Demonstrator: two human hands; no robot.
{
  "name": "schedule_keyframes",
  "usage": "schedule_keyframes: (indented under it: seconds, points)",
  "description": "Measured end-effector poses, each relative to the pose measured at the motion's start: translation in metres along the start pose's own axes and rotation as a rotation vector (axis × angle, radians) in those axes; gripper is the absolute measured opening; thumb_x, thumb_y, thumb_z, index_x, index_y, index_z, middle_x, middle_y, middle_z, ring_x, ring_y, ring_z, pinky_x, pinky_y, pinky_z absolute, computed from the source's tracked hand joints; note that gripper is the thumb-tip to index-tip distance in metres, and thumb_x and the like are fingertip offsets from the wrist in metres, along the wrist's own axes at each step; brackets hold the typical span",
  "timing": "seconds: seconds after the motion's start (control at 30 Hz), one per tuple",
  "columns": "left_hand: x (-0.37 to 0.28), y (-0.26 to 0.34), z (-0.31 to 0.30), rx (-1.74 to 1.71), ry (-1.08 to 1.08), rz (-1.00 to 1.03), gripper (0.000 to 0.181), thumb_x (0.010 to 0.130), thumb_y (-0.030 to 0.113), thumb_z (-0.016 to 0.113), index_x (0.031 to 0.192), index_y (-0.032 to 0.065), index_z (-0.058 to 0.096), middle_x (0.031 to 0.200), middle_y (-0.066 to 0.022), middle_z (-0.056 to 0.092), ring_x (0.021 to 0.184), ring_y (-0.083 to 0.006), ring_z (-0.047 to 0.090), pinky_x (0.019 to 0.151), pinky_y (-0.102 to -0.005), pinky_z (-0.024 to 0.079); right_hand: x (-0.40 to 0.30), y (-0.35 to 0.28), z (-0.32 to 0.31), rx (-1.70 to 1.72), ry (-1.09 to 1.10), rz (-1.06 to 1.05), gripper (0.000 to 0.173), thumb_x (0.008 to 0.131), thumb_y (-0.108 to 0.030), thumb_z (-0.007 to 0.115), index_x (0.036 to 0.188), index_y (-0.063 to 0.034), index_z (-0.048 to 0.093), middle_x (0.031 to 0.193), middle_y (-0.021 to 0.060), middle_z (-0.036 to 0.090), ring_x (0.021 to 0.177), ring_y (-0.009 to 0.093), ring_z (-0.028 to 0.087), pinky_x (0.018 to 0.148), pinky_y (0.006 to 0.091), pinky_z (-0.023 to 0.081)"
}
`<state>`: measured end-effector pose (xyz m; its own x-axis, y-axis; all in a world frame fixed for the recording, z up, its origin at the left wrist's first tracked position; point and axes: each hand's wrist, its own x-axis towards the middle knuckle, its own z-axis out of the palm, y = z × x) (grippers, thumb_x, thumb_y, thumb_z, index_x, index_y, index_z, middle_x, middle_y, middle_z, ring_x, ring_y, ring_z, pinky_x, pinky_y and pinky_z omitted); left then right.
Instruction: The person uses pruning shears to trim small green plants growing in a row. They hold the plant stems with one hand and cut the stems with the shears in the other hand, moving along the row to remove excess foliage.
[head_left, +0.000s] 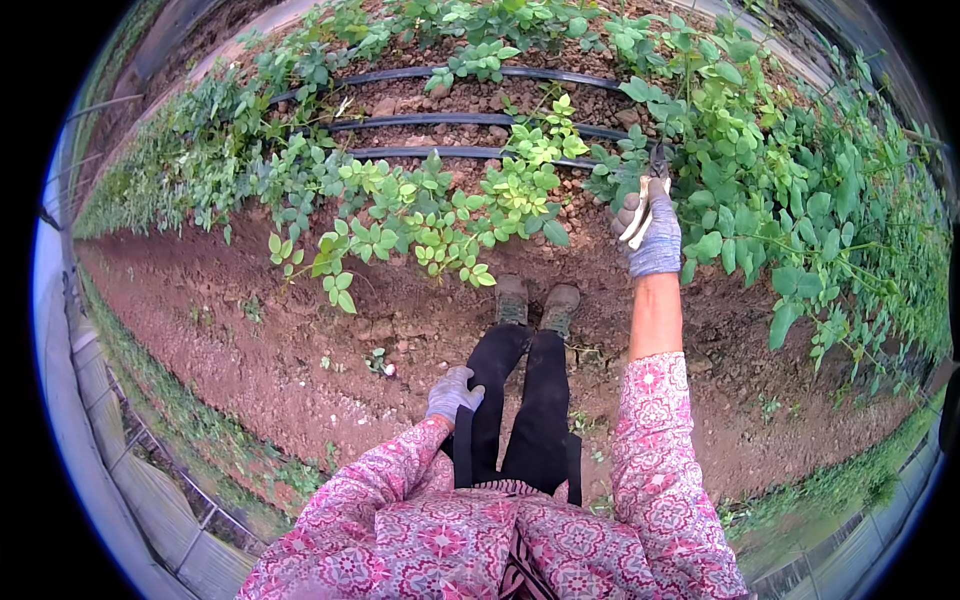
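My right hand (654, 234), in a grey-blue work glove, grips a pair of pruning shears (639, 214) by its pale handles. The dark blades (658, 159) point away from me, among the leaves of a tall, rose-like bush (731, 142). Leaves partly hide the blade tips, so I cannot tell whether they touch a stem. My left hand (454, 393), in a similar glove, rests against my left leg (491, 382) near the knee. Its thumb is spread from the fingers and nothing shows in it. Lower shoots with light green leaves (450, 225) spread over the bed's near edge.
Black drip irrigation hoses (442, 118) run across the reddish, cloddy bed (405, 101). More leafy bushes (247, 142) grow at left. My shoes (559, 307) stand at the foot of the bed on a dirt path (300, 360) with small weeds. A small pale, round object (389, 370) lies there.
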<state>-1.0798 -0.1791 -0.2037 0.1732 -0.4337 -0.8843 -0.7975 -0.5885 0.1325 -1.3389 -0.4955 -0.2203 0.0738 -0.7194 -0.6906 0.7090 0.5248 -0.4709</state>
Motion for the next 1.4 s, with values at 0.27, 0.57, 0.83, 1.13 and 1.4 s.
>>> schedule_keyframes:
  seconds: [0.27, 0.57, 0.83, 1.13, 1.4]
  points:
    - [0.050, 0.020, -0.024, -0.454, 0.237, 0.007, 0.053, 0.072, 0.037, 0.071, 0.111, 0.0067, 0.055, 0.104, -0.0164, 0.062, 0.101, -0.0325, 0.058, 0.086, -0.0406, 0.046, -0.076, 0.045, -0.022, -0.878, 0.044, 0.044, 0.043, 0.082, -0.022, 0.066, 0.117, -0.0029, 0.050, 0.093, 0.0079, 0.061, 0.077, 0.013, 0.059, 0.065, 0.0266, 0.050]
    - [0.119, 0.098, -0.105, -0.157, 0.552, 0.280, 0.072, 0.066, 0.044, 0.078, 0.118, 0.0038, 0.049, 0.110, -0.0116, 0.060, 0.099, -0.0237, 0.058, 0.084, -0.0373, 0.046, -0.050, 0.086, 0.009, -1.279, -0.114, -0.301, 0.057, 0.077, -0.023, 0.069, 0.127, -0.0033, 0.047, 0.113, 0.0156, 0.059, 0.103, 0.023, 0.056, 0.088, 0.0315, 0.043]
    - [0.198, 0.150, -0.117, -0.647, 0.582, 0.595, 0.044, 0.072, 0.026, 0.075, 0.106, 0.0053, 0.057, 0.096, -0.0121, 0.066, 0.083, -0.0288, 0.063, 0.072, -0.0382, 0.049, -0.055, 0.109, 0.002, -1.009, -0.171, 0.052, 0.057, 0.079, -0.029, 0.069, 0.125, -0.0030, 0.047, 0.093, 0.0109, 0.063, 0.071, 0.014, 0.059, 0.060, 0.0259, 0.046]
    - [0.168, 0.136, -0.130, -0.362, 0.855, 0.670, 0.022, 0.083, 0.022, 0.064, 0.092, 0.0021, 0.059, 0.082, -0.0110, 0.065, 0.072, -0.0235, 0.060, 0.067, -0.0341, 0.046, -0.044, 0.132, -0.001, -0.261, -0.216, 0.514, 0.035, 0.084, -0.028, 0.065, 0.109, -0.0062, 0.053, 0.081, 0.0072, 0.061, 0.066, 0.017, 0.062, 0.054, 0.0302, 0.052]
    - [0.158, 0.125, -0.133, -1.015, 0.666, 0.457, 0.023, 0.081, 0.020, 0.070, 0.095, 0.0044, 0.060, 0.088, -0.0006, 0.063, 0.075, -0.0100, 0.054, 0.067, -0.0275, 0.046, -0.045, 0.117, 0.006, -0.319, -0.238, 0.430, 0.034, 0.084, -0.030, 0.064, 0.105, -0.0058, 0.053, 0.075, 0.0064, 0.061, 0.055, 0.015, 0.060, 0.045, 0.0272, 0.050]
